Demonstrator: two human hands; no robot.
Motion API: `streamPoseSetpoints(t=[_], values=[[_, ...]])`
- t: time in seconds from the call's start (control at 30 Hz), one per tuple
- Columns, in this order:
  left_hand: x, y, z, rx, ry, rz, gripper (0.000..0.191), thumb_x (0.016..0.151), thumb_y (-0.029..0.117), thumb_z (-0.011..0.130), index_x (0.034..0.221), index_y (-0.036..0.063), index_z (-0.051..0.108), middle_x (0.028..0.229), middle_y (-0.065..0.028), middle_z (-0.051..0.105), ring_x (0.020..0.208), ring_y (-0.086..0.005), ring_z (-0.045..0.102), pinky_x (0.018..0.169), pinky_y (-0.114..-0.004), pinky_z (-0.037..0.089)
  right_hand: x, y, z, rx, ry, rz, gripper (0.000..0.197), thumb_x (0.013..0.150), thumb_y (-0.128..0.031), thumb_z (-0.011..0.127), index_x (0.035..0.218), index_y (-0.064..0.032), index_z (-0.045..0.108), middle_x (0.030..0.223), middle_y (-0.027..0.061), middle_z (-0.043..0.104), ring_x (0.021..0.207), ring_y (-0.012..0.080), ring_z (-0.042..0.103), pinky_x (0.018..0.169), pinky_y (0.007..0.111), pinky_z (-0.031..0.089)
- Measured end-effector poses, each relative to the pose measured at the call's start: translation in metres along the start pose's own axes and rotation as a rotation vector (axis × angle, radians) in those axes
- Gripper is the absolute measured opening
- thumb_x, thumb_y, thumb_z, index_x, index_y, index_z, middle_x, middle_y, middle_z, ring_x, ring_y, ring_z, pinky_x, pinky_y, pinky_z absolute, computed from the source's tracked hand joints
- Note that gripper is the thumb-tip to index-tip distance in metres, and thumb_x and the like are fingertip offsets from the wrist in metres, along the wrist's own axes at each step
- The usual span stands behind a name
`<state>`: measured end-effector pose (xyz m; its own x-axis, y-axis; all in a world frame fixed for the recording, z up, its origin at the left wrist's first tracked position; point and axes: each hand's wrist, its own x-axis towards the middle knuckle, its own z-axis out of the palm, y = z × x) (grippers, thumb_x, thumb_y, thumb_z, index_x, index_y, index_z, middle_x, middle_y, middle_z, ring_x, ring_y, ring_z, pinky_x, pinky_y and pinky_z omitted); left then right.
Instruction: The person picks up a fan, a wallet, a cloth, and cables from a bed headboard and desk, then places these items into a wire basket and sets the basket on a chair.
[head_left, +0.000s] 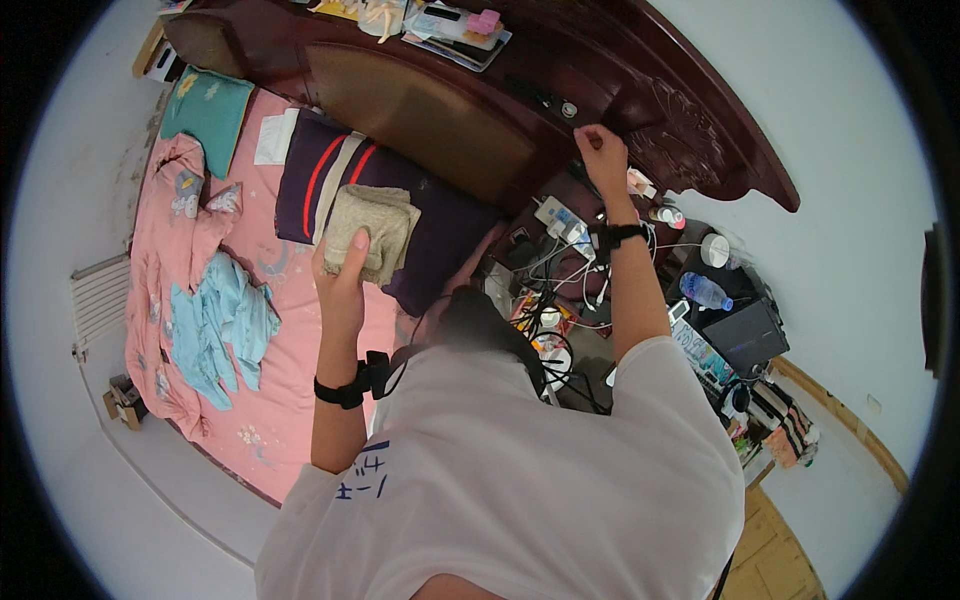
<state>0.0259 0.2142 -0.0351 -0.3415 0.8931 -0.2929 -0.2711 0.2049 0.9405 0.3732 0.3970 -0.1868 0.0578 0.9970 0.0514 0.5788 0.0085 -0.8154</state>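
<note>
My left hand (343, 274) grips a folded beige-green cloth (373, 231), thumb on top, above a dark purple pillow (442, 202) with red and white stripes. My right hand (602, 154) is raised near the lower ledge of the dark wooden headboard (480, 90), its fingers curled together. A small round item (569, 110) lies on that ledge just beyond the fingertips. Whether something small is between the right fingers cannot be told. Both wrists wear black straps.
A white power strip (564, 225) with tangled cables lies below my right hand. Farther right are a plastic bottle (705, 291) and a black box (746, 337). Light blue clothing (221, 322) and a teal pillow (206, 116) lie on the pink bed. Notebooks (457, 49) rest on the headboard shelf.
</note>
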Motion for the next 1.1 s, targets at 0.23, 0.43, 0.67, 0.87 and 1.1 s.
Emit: streamPoseSetpoints(t=[0.23, 0.43, 0.67, 0.87, 1.1], values=[[-0.001, -0.012, 0.015, 0.089, -0.072, -0.01, 0.031, 0.092, 0.02, 0.063, 0.112, -0.0037, 0.06, 0.101, -0.0059, 0.065, 0.09, -0.011, 0.059, 0.08, -0.025, 0.047, 0.05, 0.024, 0.015, -0.008, 0.091, -0.12, 0.019, 0.077, -0.014, 0.074, 0.089, 0.0, 0.068, 0.082, 0.0159, 0.066, 0.071, 0.0265, 0.066, 0.068, 0.034, 0.052], [-0.002, -0.018, 0.027, 0.081, -0.123, -0.026, 0.03, 0.092, 0.018, 0.063, 0.113, -0.0033, 0.061, 0.102, -0.0061, 0.066, 0.091, -0.0111, 0.06, 0.082, -0.025, 0.046, 0.066, 0.029, 0.029, -0.092, 0.03, -0.102, 0.021, 0.076, -0.012, 0.074, 0.09, 0.0025, 0.067, 0.087, 0.0185, 0.068, 0.08, 0.0307, 0.067, 0.072, 0.038, 0.052], [-0.007, -0.02, 0.026, 0.103, -0.165, -0.016, 0.031, 0.092, 0.019, 0.064, 0.114, -0.0028, 0.06, 0.103, -0.006, 0.066, 0.092, -0.0109, 0.06, 0.082, -0.025, 0.046, 0.073, 0.036, 0.033, -0.173, -0.066, -0.075, 0.017, 0.078, -0.009, 0.073, 0.089, 0.0011, 0.065, 0.081, 0.0185, 0.066, 0.077, 0.0299, 0.067, 0.07, 0.036, 0.051], [-0.015, -0.016, 0.017, 0.11, -0.172, -0.012, 0.031, 0.092, 0.02, 0.063, 0.114, -0.0026, 0.06, 0.103, -0.0056, 0.065, 0.092, -0.0108, 0.059, 0.083, -0.025, 0.046, 0.06, 0.028, 0.019, -0.115, 0.064, -0.031, 0.016, 0.079, -0.007, 0.074, 0.089, -0.0001, 0.065, 0.079, 0.0132, 0.068, 0.074, 0.0204, 0.066, 0.07, 0.031, 0.051], [-0.025, -0.012, -0.001, -0.011, -0.222, -0.009, 0.032, 0.093, 0.018, 0.062, 0.114, -0.0049, 0.059, 0.105, -0.0067, 0.064, 0.094, -0.012, 0.059, 0.085, -0.026, 0.046, -0.017, 0.007, -0.039, 0.166, 0.236, 0.038, 0.015, 0.08, -0.01, 0.075, 0.089, 0.0, 0.069, 0.077, 0.0044, 0.068, 0.071, 0.0117, 0.062, 0.068, 0.027, 0.051]])
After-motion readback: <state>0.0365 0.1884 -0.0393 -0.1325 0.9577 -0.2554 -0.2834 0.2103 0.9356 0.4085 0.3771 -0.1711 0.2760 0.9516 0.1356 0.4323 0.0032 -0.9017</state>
